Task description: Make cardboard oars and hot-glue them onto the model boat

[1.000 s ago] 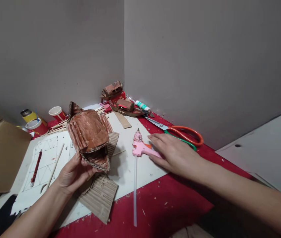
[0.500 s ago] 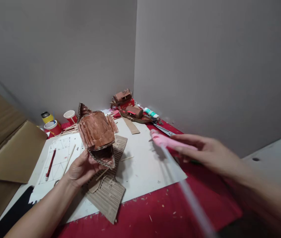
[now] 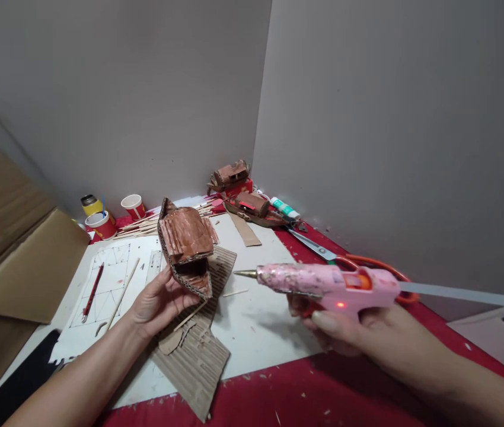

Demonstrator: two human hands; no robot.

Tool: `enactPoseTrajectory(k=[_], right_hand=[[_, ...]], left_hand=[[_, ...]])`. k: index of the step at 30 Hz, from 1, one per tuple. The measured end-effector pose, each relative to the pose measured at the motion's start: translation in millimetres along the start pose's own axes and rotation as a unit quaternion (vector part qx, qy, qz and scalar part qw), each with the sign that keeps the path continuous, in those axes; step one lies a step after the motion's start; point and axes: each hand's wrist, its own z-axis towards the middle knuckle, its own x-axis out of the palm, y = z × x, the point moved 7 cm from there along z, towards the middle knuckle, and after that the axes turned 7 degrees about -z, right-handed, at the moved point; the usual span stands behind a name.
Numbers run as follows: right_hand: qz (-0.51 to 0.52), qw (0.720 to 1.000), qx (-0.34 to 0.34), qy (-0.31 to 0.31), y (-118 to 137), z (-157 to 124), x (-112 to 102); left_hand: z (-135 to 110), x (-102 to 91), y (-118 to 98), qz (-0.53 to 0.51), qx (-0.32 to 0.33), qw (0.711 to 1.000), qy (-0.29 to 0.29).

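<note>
My left hand (image 3: 156,305) grips a small brown cardboard model boat (image 3: 190,237) from below, raised over the paper. The boat has a rounded roof, and its near pointed end tips toward me. In my right hand (image 3: 345,332) is a pink hot glue gun (image 3: 323,281), its metal nozzle aimed left at the boat but apart from it. A red light glows on the gun's body, and a pale glue stick (image 3: 465,293) juts from its rear. Under the boat lie pieces of corrugated cardboard (image 3: 198,367).
Scissors (image 3: 314,244) with orange handles lie behind the glue gun. Two more model boats (image 3: 252,204) stand at the back corner near a white-green tube (image 3: 284,207). Wooden sticks (image 3: 145,227), paper cups (image 3: 133,206) and a drawing with a red pen (image 3: 94,290) are at left, beside a cardboard box (image 3: 16,273).
My right hand has lifted the glue gun off the right side of the table and turned its nozzle toward the boat. The boat stays in my left hand, slightly shifted in view.
</note>
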Motion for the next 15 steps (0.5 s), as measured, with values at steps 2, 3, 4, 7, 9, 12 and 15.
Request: enactPoseTrajectory(k=[2,3,4,7,9,12,15], right_hand=[[-0.026,0.999,-0.038,0.021,17.7,5.5,6.3],[-0.036,0.998,-0.047,0.029,23.2,8.8,9.2],[-0.047,0.997,-0.05,0.039,26.2,12.1,12.5],[-0.068,0.994,-0.056,0.067,22.8,20.6,21.8],[-0.057,0.994,-0.069,0.064,17.1,24.0,23.9],[-0.014,0.998,-0.056,0.013,9.2,26.6,17.4],[0.03,0.996,-0.081,-0.017,14.2,24.7,11.1]], left_hand=[[0.4,-1.1,-1.4,0.016,0.015,1.0,0.003],[0.4,-1.5,-0.8,0.024,0.014,1.0,0.005],[0.4,-1.7,-0.2,0.033,0.014,0.999,0.007],[0.5,-1.0,0.6,0.073,0.024,0.997,0.014],[1.2,0.5,0.1,0.106,0.039,0.993,0.019],[3.0,3.3,-2.1,0.142,0.069,0.987,0.028],[4.3,5.3,-2.2,0.155,0.085,0.983,0.039]])
